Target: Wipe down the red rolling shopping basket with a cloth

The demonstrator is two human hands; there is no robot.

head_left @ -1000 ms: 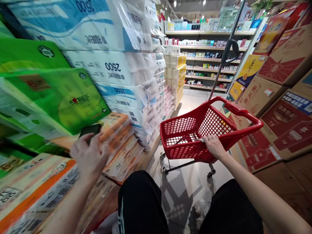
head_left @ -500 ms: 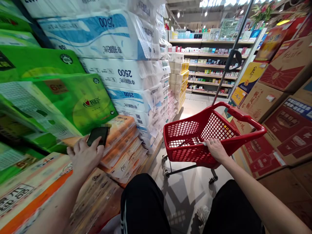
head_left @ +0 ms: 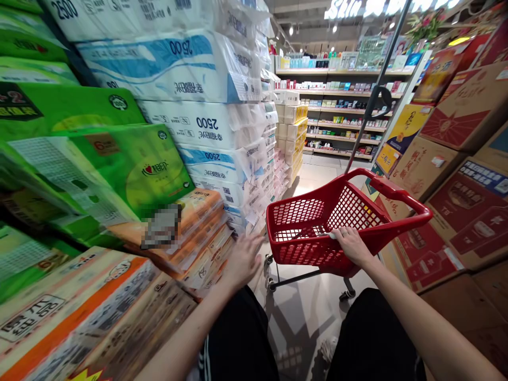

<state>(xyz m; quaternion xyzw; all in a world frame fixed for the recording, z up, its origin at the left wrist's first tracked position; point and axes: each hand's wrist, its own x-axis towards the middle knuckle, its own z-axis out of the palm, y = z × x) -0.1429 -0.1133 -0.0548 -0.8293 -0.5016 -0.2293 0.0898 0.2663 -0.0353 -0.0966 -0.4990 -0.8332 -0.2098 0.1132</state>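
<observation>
Nearby, tissue packs (head_left: pixel 206 121) at ten o'clock, cartons (head_left: pixel 448 206) at three. Blurred slab (head_left: pixel 161 227), perhaps a phone, ten o'clock from left hand (head_left: pixel 244 259), fingers loosely spread. Right hand (head_left: pixel 351 245) grips red cart (head_left: pixel 355 203), left's two o'clock.

1 red cart (head_left: pixel 340 262), 2 trouser legs (head_left: pixel 371 338)

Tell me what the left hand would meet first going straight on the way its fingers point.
The left hand would probably meet the nearest end of the red shopping cart, though depth along that line is unclear.
</observation>
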